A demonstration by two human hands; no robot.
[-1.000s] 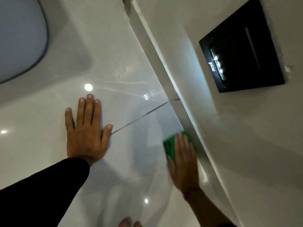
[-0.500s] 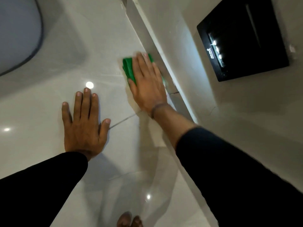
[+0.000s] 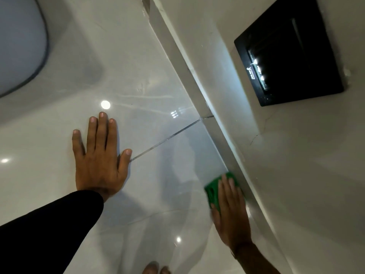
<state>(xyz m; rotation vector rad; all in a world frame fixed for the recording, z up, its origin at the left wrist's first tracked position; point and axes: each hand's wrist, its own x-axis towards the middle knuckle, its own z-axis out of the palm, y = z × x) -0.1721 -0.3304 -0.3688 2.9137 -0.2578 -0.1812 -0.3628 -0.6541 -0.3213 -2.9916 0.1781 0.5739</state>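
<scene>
My left hand (image 3: 100,155) lies flat on the glossy white floor tiles (image 3: 150,91), fingers straight and together, thumb out to the right. My right hand (image 3: 230,210) presses a green cloth (image 3: 214,189) flat against the floor, right beside the grey skirting strip (image 3: 197,84) at the foot of the wall. The fingers are straight over the cloth, and only the cloth's far and left edges show from under them.
A black flush plate (image 3: 292,50) is set in the pale wall (image 3: 296,175) at the upper right. A white toilet seat (image 3: 19,42) fills the upper left corner. A grout line (image 3: 167,138) crosses the floor between my hands. Toes (image 3: 156,268) show at the bottom edge.
My right hand has slid the green cloth along the skirting, first away from me and now back near me. My left hand has stayed planted on the floor.
</scene>
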